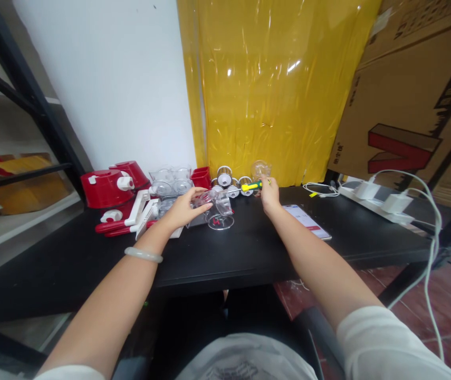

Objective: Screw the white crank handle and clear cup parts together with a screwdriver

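My left hand (185,208) has its thumb and fingers around a clear plastic part (220,203) above the table. Just under it is a clear round plastic piece (221,221) with a small red detail. In my right hand (269,194) is a screwdriver (252,186) with a yellow and green handle, which points to the left. Behind that hand stands a clear rounded plastic piece (261,168). Between the hands, farther back, several metal-rimmed cylinders (224,174) are stacked on their sides.
Clear plastic cups (172,180), red housings (108,188) and white-and-red handles (136,216) crowd the black table's (225,258) left side. On the right lie a phone (308,221) and a power strip (379,203) with cables. A large cardboard box (403,105) stands behind it.
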### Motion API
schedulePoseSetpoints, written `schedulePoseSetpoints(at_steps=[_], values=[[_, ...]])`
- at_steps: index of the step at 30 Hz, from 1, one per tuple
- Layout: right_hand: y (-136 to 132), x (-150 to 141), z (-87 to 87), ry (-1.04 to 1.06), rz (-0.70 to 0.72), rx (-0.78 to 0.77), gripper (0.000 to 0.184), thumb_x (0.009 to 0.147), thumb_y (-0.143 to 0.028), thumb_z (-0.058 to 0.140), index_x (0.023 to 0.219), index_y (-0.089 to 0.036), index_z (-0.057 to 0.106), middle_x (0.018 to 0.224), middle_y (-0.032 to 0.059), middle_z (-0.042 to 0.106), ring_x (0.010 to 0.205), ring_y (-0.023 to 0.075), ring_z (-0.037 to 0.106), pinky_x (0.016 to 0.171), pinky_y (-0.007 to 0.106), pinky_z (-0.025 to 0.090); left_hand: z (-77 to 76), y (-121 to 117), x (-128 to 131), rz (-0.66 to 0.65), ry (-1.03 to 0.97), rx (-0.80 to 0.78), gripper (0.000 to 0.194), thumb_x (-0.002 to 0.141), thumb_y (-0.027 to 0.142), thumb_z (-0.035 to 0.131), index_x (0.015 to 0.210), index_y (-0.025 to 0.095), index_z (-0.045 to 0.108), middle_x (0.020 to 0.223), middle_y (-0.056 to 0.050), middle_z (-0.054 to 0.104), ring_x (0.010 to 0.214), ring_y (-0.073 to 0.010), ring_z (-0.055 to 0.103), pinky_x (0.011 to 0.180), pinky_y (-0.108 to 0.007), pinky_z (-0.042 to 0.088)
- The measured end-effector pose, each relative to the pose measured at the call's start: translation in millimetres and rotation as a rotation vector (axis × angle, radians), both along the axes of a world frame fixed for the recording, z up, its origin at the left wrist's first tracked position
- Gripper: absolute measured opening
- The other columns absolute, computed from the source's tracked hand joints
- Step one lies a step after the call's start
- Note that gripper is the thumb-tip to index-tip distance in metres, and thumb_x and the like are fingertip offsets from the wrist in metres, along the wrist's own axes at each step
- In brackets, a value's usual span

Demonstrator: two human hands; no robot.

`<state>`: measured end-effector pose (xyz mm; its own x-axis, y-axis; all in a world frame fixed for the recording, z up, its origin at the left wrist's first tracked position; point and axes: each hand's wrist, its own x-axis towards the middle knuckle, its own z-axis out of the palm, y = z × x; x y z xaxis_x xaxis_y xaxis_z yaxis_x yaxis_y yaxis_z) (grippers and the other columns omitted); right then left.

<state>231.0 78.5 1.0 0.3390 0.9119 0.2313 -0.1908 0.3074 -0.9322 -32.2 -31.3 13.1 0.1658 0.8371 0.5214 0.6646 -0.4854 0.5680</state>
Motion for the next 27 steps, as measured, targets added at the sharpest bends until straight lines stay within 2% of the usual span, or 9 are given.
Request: schedulePoseSetpoints(at_steps=[3, 6, 10, 13, 17, 22, 25, 27], values=[[2, 1, -2.5, -0.053, -0.027, 0.014, 0.019, 0.089, -0.039, 0.058, 0.082, -0.022, 0.052, 0.058, -0.0090, 0.048, 0.042, 0.0083, 0.044, 0.043, 0.022, 0.044, 0.0, 0, 0, -0.005, -0.002, 0.001, 0.068, 0.079, 0.063, 0.072, 0.129, 0.020, 0.057, 0.137, -0.014, 0.065, 0.127, -0.0317, 0.063, 0.114, -0.052, 0.045], [3, 1, -3.1, -0.051, 0.001, -0.020, 0.022, 0.093, -0.042, 0.049, 0.082, -0.023, 0.050, 0.056, -0.0084, 0.048, 0.042, 0.0101, 0.047, 0.043, 0.023, 0.045, 0.5, -1, 0, 0.000, 0.001, 0.002, 0.067, 0.079, 0.062, 0.072, 0.129, 0.020, 0.058, 0.137, -0.014, 0.065, 0.127, -0.0316, 0.063, 0.114, -0.051, 0.045], [1, 2, -0.2, 0.028, 0.062, -0.059, 0.016, 0.092, -0.029, 0.041, 0.086, -0.022, 0.054, 0.066, -0.0056, 0.055, 0.048, 0.0114, 0.057, 0.045, 0.024, 0.050, 0.9, -1, 0, 0.005, 0.004, -0.001, 0.066, 0.079, 0.062, 0.072, 0.129, 0.021, 0.058, 0.137, -0.014, 0.065, 0.127, -0.0318, 0.063, 0.114, -0.052, 0.045], [-1, 2, 2.5, 0.057, 0.061, -0.039, 0.014, 0.088, -0.026, 0.044, 0.086, -0.021, 0.057, 0.071, -0.0051, 0.057, 0.050, 0.0101, 0.057, 0.046, 0.023, 0.050, 0.5, 0, 0, 0.000, -0.004, -0.003, 0.066, 0.079, 0.062, 0.072, 0.128, 0.021, 0.057, 0.137, -0.014, 0.065, 0.127, -0.0317, 0.063, 0.114, -0.052, 0.045], [-1, 0, 2.9, 0.047, 0.051, -0.042, 0.007, 0.086, -0.028, 0.051, 0.085, -0.021, 0.054, 0.060, -0.0073, 0.053, 0.044, 0.0097, 0.052, 0.042, 0.021, 0.045, 0.2, 0, 0, -0.004, -0.004, -0.002, 0.066, 0.079, 0.062, 0.072, 0.129, 0.021, 0.057, 0.138, -0.013, 0.065, 0.127, -0.0311, 0.062, 0.115, -0.051, 0.045], [1, -1, -2.2, 0.005, 0.022, 0.026, 0.017, 0.089, -0.037, 0.058, 0.084, -0.023, 0.049, 0.051, -0.0107, 0.044, 0.041, 0.0095, 0.046, 0.041, 0.019, 0.040, 1.0, -1, 1, 0.000, 0.003, -0.002, 0.066, 0.079, 0.062, 0.072, 0.128, 0.020, 0.057, 0.137, -0.014, 0.066, 0.126, -0.0313, 0.063, 0.114, -0.051, 0.045], [2, 1, -5.5, -0.054, -0.021, 0.053, 0.024, 0.088, -0.044, 0.062, 0.084, -0.023, 0.050, 0.053, -0.0102, 0.045, 0.042, 0.0092, 0.045, 0.042, 0.020, 0.042, 1.3, -2, 1, 0.001, 0.002, -0.005, 0.066, 0.079, 0.063, 0.072, 0.128, 0.021, 0.057, 0.138, -0.014, 0.065, 0.127, -0.0316, 0.063, 0.114, -0.052, 0.045], [3, 1, -6.7, -0.069, -0.018, 0.041, 0.027, 0.091, -0.048, 0.057, 0.084, -0.023, 0.051, 0.054, -0.0094, 0.046, 0.042, 0.0092, 0.045, 0.042, 0.020, 0.043, 1.4, -2, 1, -0.002, 0.000, -0.004, 0.066, 0.079, 0.063, 0.072, 0.128, 0.021, 0.057, 0.138, -0.013, 0.065, 0.127, -0.0315, 0.062, 0.114, -0.052, 0.045]])
